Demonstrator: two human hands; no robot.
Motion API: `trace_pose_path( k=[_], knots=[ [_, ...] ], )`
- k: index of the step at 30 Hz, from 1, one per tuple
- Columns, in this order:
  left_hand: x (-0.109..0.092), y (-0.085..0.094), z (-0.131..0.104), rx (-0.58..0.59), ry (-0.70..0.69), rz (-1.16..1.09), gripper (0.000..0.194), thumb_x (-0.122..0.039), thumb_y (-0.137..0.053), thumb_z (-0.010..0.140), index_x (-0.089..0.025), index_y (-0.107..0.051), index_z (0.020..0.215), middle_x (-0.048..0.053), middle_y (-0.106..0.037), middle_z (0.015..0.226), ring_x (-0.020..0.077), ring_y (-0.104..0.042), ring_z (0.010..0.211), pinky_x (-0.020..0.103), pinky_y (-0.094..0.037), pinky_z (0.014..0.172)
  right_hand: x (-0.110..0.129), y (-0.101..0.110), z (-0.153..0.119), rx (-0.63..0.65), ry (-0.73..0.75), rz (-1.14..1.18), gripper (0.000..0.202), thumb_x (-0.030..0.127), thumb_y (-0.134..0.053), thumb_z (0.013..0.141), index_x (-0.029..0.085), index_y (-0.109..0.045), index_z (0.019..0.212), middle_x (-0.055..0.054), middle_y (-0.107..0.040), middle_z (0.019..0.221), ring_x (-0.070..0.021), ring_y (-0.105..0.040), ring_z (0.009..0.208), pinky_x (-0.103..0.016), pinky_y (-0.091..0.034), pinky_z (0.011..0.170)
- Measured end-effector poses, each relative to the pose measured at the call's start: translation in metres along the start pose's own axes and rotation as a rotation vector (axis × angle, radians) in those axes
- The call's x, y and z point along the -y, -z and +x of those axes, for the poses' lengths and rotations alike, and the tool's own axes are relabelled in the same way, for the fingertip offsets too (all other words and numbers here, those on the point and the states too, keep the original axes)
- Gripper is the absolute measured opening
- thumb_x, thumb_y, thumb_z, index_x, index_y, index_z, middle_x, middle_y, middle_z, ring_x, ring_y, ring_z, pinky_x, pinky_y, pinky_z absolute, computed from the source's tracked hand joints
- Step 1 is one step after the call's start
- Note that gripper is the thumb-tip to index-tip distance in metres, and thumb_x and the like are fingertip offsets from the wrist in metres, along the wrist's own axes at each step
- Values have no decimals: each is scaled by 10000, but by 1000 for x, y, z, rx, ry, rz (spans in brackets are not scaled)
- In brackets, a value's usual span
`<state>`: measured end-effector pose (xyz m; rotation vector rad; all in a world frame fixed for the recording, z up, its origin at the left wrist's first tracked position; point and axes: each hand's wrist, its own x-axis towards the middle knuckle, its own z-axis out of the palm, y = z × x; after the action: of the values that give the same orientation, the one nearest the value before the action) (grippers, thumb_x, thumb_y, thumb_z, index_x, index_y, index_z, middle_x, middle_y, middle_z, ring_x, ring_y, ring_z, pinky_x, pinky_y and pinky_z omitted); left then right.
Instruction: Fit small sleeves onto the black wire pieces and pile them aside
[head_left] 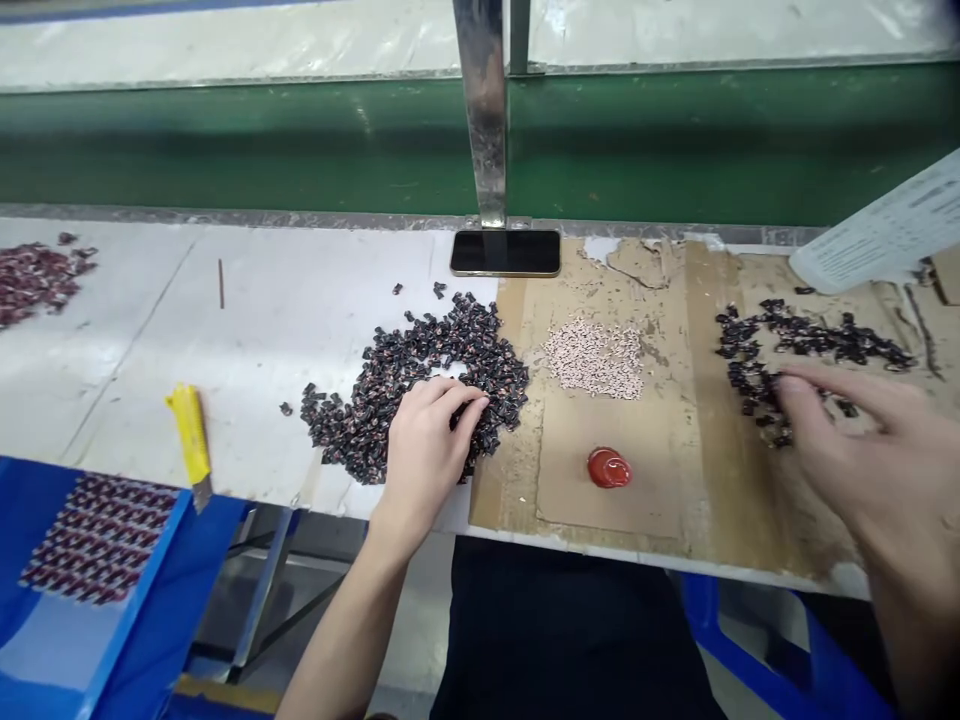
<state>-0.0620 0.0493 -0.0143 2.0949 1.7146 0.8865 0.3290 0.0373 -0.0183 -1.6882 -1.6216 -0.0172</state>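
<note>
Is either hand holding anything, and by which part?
It cannot be told: the left hand is at the larger dark pile, the right hand at the smaller dark pile; any pinched piece is indistinct.

Black pieces (397, 365) look glossy, the cardboard (660, 480) matt.

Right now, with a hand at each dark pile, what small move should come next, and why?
Probably lift the left hand slightly, pinch closed: its fingertips meet over the larger dark pile, though any piece between them is hidden. The right hand is at the smaller dark pile.
</note>
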Motion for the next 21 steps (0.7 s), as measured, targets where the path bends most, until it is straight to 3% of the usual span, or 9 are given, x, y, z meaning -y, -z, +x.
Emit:
trace_pose_path(
  k=[4, 6, 8, 10, 14, 21],
  knots=[
    [-8, 4, 0, -74, 45, -134, 94, -243, -681, 1000, -211, -769, 987, 53, -788, 971, 193, -703, 855, 348, -568, 816, 69, -45, 21, 293, 225, 12, 202, 365, -693, 974, 266, -816, 1101, -71, -814, 1165, -321, -731, 1111, -518, -577, 989],
    [-15, 5, -1, -114, 167, -341, 92, -269, -728, 972, -198, -763, 1019, 42, -787, 938, 161, -714, 798, 297, -592, 762, 88, -65, 27, 440, 336, -26, 264, 335, -624, 1021, 218, -791, 1189, -85, -787, 1251, -312, -702, 1133, -500, -581, 969],
    [-23, 6, -2, -133, 297, -599, 153, -274, -799, 912, -184, -758, 1029, 39, -792, 934, 150, -744, 831, 270, -619, 804, 97, -79, 30, 518, 400, -61, 262, 275, -587, 1035, 196, -792, 1179, -101, -783, 1245, -306, -702, 1098, -476, -585, 920],
    [-29, 6, -2, -116, 351, -775, 221, -243, -844, 858, -178, -750, 1048, 48, -796, 970, 154, -766, 913, 268, -633, 879, 100, -87, 31, 526, 415, -66, 248, 209, -577, 1025, 205, -815, 1096, -99, -798, 1183, -292, -726, 1034, -443, -587, 860],
    [-37, 7, -3, -50, 343, -942, 277, -155, -846, 823, -190, -740, 1076, 40, -787, 992, 144, -766, 963, 247, -649, 889, 100, -91, 33, 493, 422, -53, 286, 142, -549, 1010, 198, -829, 1005, -97, -819, 1080, -270, -762, 934, -413, -590, 815],
    [-44, 9, -7, 15, 337, -1006, 220, -190, -794, 906, -202, -753, 1122, 68, -810, 1069, 181, -776, 1047, 314, -663, 956, 100, -80, 34, 397, 330, 54, 239, 151, -609, 964, 230, -834, 966, -53, -847, 1010, -278, -800, 912, -451, -636, 829]
  ],
)
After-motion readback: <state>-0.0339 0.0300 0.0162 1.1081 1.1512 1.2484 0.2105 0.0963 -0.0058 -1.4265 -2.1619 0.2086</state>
